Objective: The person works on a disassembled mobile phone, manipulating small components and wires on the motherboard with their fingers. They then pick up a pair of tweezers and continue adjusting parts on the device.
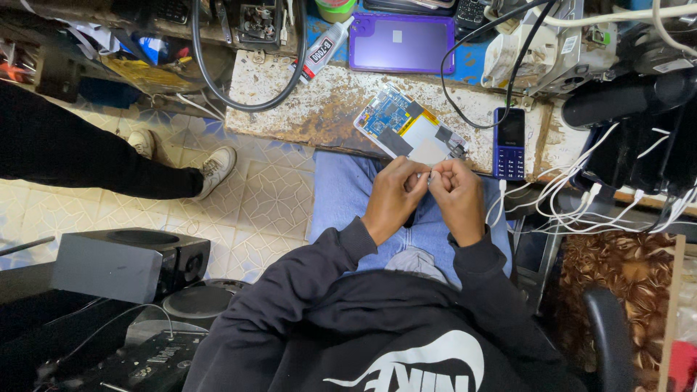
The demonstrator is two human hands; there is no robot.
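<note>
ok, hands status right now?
Left hand: closed, pinching a small pale part.
Right hand: closed, pinching the same part.

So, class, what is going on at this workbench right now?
A seated person holds both hands together over their lap, the left hand and right hand pinching a tiny part too small to identify. In front, on the worn bench, lie an opened device with its circuit board showing, a blue keypad phone and a glue tube. Another person's legs stand nearby.
</note>
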